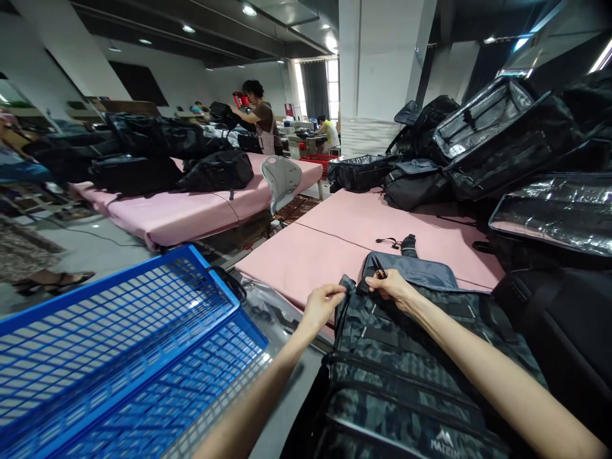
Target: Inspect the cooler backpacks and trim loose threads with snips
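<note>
A dark camouflage backpack [411, 370] lies in front of me at the table's near edge, with its grey-lined flap [425, 271] folded open at the far end. My left hand [324, 305] is closed in a pinch at the bag's upper left corner, by a small fabric tab [347, 282]. Just right of it, my right hand [389, 287] is wrapped round small dark thread snips [378, 266], their pointed tips upward. The palm hides most of the snips. Whether the left fingers grip the tab or a thread is too small to make out.
Blue plastic baskets [191, 287] stand at my left. The pink table [335, 220] carries a loose black strap [408, 246] and a pile of silver-lined bags [507, 140] at right. Another pink table [201, 207] holds more bags, with a co-worker [262, 118] behind it.
</note>
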`<state>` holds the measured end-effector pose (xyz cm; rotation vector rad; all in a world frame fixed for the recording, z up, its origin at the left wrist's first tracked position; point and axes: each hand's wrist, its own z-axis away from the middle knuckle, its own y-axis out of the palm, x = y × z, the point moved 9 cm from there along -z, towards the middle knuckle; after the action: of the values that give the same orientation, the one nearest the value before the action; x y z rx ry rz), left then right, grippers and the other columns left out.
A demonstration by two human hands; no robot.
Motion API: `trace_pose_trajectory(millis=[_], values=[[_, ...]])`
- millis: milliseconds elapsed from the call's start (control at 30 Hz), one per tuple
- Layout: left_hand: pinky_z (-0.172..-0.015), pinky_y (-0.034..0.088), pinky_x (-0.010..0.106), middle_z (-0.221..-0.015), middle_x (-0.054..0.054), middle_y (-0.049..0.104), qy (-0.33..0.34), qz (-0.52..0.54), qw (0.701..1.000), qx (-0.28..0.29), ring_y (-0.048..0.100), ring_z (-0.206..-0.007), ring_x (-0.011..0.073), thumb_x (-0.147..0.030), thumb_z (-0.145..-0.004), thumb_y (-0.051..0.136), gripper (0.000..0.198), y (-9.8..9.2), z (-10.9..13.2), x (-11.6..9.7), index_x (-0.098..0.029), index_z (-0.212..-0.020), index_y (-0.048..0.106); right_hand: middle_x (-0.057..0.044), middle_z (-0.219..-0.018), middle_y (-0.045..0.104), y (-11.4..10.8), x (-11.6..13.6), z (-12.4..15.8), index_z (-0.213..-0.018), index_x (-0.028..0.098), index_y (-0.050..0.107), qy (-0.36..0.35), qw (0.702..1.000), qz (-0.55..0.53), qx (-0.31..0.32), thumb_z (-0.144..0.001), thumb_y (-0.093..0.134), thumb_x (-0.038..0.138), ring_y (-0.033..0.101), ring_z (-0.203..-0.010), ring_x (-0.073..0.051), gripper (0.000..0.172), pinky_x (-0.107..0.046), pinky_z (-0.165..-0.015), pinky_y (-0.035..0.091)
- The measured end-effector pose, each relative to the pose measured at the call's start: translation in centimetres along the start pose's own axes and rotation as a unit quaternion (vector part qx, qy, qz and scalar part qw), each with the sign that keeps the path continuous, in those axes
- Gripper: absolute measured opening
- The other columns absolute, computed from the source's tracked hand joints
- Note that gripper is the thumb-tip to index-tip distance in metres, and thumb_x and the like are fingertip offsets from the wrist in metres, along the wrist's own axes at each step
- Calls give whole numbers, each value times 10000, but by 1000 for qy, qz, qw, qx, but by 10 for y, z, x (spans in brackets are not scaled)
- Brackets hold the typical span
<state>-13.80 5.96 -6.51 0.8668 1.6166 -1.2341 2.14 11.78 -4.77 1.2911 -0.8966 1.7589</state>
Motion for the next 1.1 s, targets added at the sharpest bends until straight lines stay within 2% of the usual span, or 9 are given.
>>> trace_pose_trajectory(millis=[67,133,233,367,467,600,767,933,1100], values=[[-738,471,269,-889,56,691,29,-42,999,4,621,-808,168,-230,-730,563,206,6,3,-2,-162,-870,698,101,-368,290,-1,-3,-2,-495,181,450,1,999,32,-3,-561,677,443,175,-354,-29,353,-215,-381,116],[-755,463,266,-914,51,673,87,-104,991,14,607,-836,166,-270,-752,563,251,14,2,-18,-187,-954,688,84,-376,340,-6,-4,-2,-482,171,474,-7,997,71,-6,-554,672,424,211,-370,-33,329,-218,-396,141],[-799,438,267,-935,42,663,158,-226,958,80,586,-905,182,-301,-751,577,237,31,-6,-45,-227,-941,698,55,-385,412,-18,-10,2,-441,153,511,-13,990,138,1,-527,678,380,273,-399,-44,294,-222,-422,173],[-657,431,235,-803,26,692,133,-366,897,210,617,-767,177,-263,-727,570,162,47,-23,-59,-231,-779,720,50,-368,408,-34,-24,7,-424,152,527,-14,979,203,1,-557,646,384,275,-398,-54,292,-229,-431,170],[-585,417,242,-663,31,682,127,-403,868,260,622,-664,194,-216,-647,618,103,54,-30,-73,-219,-675,717,39,-419,460,-40,-27,7,-474,152,558,-35,975,219,-12,-602,609,386,332,-429,-69,271,-226,-451,219],[-616,433,292,-639,97,675,178,-445,837,266,634,-671,245,-116,-619,581,131,64,-25,-96,-171,-629,699,20,-535,547,-50,-17,5,-607,147,608,-70,970,225,-50,-638,584,385,441,-519,-100,242,-226,-518,306],[-614,444,302,-708,169,679,308,-525,743,277,645,-697,267,-14,-625,489,227,73,2,-107,-120,-682,682,26,-557,534,-55,-7,8,-633,150,599,-99,966,227,-70,-662,561,408,441,-541,-104,262,-231,-540,308],[-595,420,263,-713,134,685,310,-513,746,291,638,-664,223,-67,-704,452,236,67,1,-100,-141,-702,675,22,-545,538,-49,-4,13,-615,151,596,-106,967,223,-63,-660,556,393,444,-537,-107,249,-232,-541,307],[-570,381,207,-652,61,674,274,-424,810,299,592,-578,148,-81,-723,426,264,62,-10,-90,-152,-716,681,20,-546,533,-44,2,17,-606,153,580,-115,967,223,-56,-676,527,406,437,-525,-103,268,-233,-533,308]])
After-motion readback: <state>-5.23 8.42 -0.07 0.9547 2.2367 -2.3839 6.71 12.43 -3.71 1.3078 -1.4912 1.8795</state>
